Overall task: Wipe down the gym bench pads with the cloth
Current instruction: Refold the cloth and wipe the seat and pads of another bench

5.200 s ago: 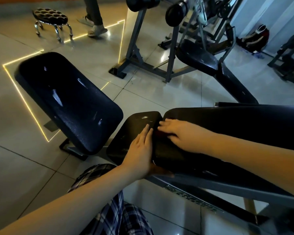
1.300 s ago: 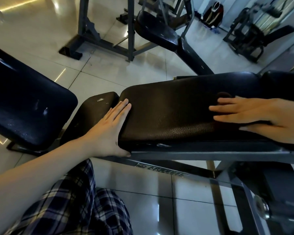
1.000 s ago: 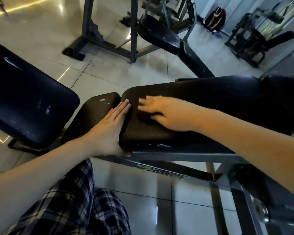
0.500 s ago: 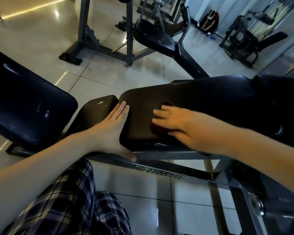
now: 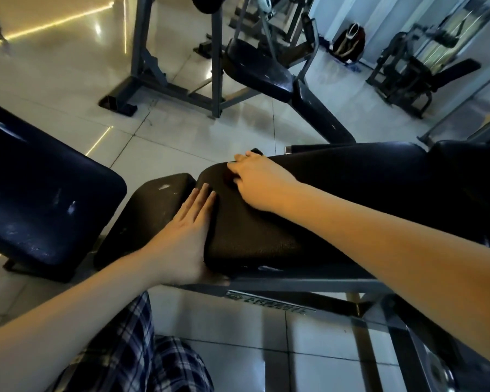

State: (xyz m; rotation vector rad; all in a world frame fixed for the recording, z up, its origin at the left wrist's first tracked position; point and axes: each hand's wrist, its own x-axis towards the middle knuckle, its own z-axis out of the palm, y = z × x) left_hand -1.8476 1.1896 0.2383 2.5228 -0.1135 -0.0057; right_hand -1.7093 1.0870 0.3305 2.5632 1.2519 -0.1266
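A dark reddish cloth (image 5: 229, 176) is pressed flat under the right hand (image 5: 259, 183) at the long black textured pad's (image 5: 351, 193) far edge, the left hand (image 5: 181, 236) laid spread against its end, a smaller black seat pad (image 5: 150, 210) just beside.

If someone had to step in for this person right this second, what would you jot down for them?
Left hand: flat, open, braced against the end of the long pad, beside the small seat pad.
Right hand: pressing a dark cloth, mostly hidden beneath it, on the long pad's far corner near that end.
Done: cannot tell which areas are already clean; no wet trail shows.
Left: probably the remaining length of the long pad, the small seat pad, and the big dark pad at left.
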